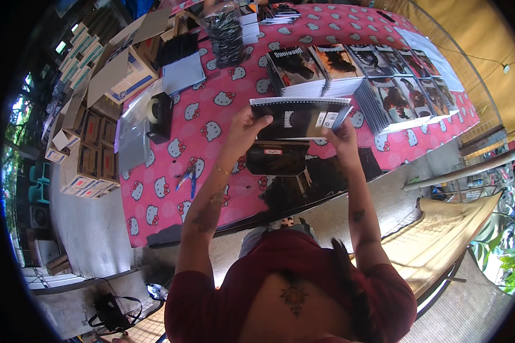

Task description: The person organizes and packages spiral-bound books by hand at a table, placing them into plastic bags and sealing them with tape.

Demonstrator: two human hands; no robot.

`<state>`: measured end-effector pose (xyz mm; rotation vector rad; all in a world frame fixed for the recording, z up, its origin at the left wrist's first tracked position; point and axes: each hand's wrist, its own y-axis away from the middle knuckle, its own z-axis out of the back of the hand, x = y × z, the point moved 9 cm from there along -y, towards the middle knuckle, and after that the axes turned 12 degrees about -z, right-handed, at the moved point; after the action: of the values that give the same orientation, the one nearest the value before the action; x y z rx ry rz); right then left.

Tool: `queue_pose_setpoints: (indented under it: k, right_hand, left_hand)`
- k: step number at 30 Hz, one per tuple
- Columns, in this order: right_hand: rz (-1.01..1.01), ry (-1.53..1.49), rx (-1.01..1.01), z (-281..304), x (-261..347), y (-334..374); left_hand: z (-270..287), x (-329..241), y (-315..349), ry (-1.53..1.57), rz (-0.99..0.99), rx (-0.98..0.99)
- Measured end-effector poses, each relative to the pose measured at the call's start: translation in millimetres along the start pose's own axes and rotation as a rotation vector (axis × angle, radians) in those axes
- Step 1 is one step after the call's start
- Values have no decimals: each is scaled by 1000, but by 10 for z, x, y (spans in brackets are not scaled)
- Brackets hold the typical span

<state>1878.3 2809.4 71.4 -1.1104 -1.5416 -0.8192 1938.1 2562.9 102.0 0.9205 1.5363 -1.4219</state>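
- Both grips are closed on the same thing: the left hand point(248, 127) and the right hand point(343, 137) grasp a dark spiral-bound notebook point(294, 118) by its two ends.
- The notebook is up in front of the person, above the near part of the pink patterned desk point(195, 150), with its spiral edge turned away from the body.
- Keep the left thumb flat on the cover, as it lies now; pressing hard there could bend the cover or leave a mark.
- The right hand is at the near right corner, where creasing seems likeliest; a light, broad hold suits it better than a pinch.
- Hold both ends level, since the covers and loose page edges would probably sag or fan out if one side dropped.
- Avoid pulling on the spiral, as its wire could deform.
- Mind the black case point(277, 159) just below on the desk; a lowered corner could catch it.
- The notebook stacks point(303, 88) stand near the right hand, so elbow and wrist should swing clear of them.
- Whether one notebook or several are in hand, I cannot tell.
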Motion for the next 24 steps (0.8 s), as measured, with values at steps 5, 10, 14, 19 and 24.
queue_pose_setpoints:
  k: [5,10,14,19,24]
  right_hand:
    - [-49,39,53,162,-419,-16]
    - [-53,20,38,195,-582,-7]
    - [-48,-38,62,133,-620,27]
    - [-13,-50,57,142,-607,2]
    - [-96,-79,48,59,-838,35]
  left_hand:
    - [-31,180,45,4,-48,16]
    - [-34,254,69,67,-34,75]
    - [-16,172,88,107,-33,75]
    - [-28,154,72,68,-18,120]
    - [84,225,115,-2,-33,85]
